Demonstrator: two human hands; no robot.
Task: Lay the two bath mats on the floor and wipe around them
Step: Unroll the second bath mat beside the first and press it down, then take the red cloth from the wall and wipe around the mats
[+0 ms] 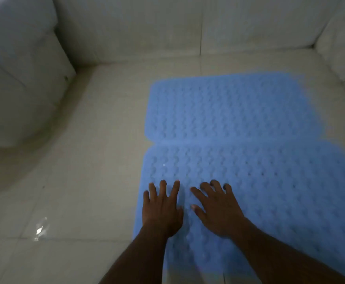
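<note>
Head view, left to right: a white toilet base (13,95) stands at the far left on the tiled floor (85,160), with a wet glint (40,229) nearer me. My left hand (162,210) lies flat, fingers spread, on the left edge of the near blue mat (270,191); my right hand (216,210) presses beside it, also spread, holding nothing. Both mats run long side to side; the far mat (229,107) lies ahead, edges touching. Bare floor to wipe sits nearest my left hand. No writing is readable.
</note>
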